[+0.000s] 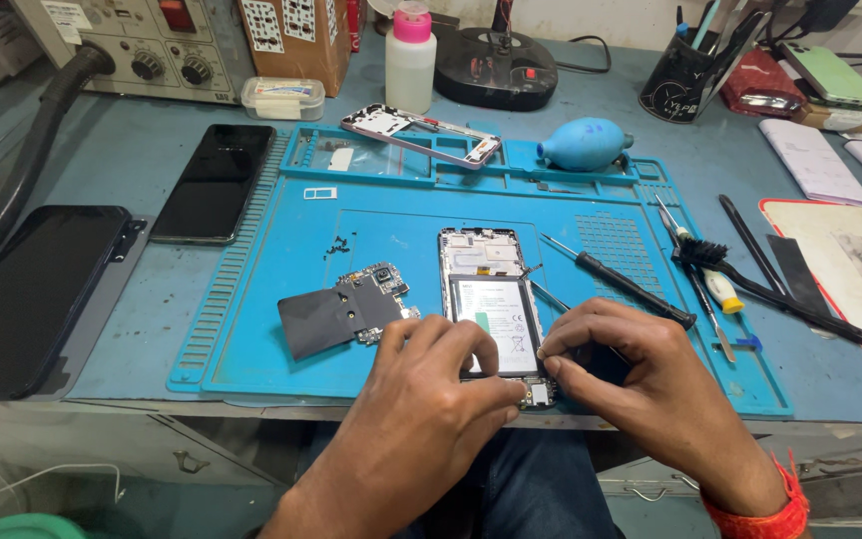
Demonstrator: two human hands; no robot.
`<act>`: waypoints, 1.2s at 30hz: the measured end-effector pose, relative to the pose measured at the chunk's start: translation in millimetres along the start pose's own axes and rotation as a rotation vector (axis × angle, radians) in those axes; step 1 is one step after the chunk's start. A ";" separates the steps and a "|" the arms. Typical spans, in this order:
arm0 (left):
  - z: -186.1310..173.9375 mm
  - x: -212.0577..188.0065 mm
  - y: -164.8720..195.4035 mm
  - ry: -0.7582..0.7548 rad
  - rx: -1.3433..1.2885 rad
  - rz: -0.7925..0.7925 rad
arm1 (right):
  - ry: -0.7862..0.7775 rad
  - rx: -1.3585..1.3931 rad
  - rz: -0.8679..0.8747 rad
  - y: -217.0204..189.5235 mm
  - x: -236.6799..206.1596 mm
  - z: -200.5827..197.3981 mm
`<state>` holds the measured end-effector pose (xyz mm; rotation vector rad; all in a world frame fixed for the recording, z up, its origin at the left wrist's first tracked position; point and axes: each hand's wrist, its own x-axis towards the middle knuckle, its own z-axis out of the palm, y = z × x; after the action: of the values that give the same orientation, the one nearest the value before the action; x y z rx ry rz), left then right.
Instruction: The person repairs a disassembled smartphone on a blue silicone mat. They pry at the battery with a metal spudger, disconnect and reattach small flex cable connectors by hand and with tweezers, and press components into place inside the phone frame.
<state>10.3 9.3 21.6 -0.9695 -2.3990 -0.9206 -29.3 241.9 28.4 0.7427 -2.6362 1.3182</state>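
Note:
An opened phone (491, 299) lies face down on the blue repair mat (271, 329), its battery and top board exposed. My left hand (431, 399) rests at the phone's lower left corner, thumb and forefinger pinching near the small bottom board (537, 394). My right hand (641, 384) presses its fingertips on the phone's lower right edge and holds thin tweezers (549, 294) whose tips point up along the battery's side. A removed circuit board with a black shield (346, 309) lies just left of the phone.
A black-handled screwdriver (616, 279), a black brush (750, 284) and a second screwdriver (710, 294) lie at the right. A phone frame (421, 135) and blue air blower (583, 145) lie at the mat's back. Two dark phones (214, 182) (37, 294) lie left.

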 end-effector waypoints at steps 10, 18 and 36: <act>5.4 -2.7 0.0 -0.012 0.062 0.078 | 0.002 0.004 -0.001 0.3 -0.2 0.1; 3.4 6.2 6.7 -0.148 0.087 0.021 | 0.004 0.005 -0.015 2.8 0.0 0.5; 12.3 -2.9 3.9 -0.085 0.149 0.069 | 0.004 0.009 -0.013 0.9 -0.1 0.5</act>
<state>13.8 18.7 12.9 -1.0459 -2.4475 -0.6778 -29.6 242.0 27.4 0.7561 -2.6192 1.3281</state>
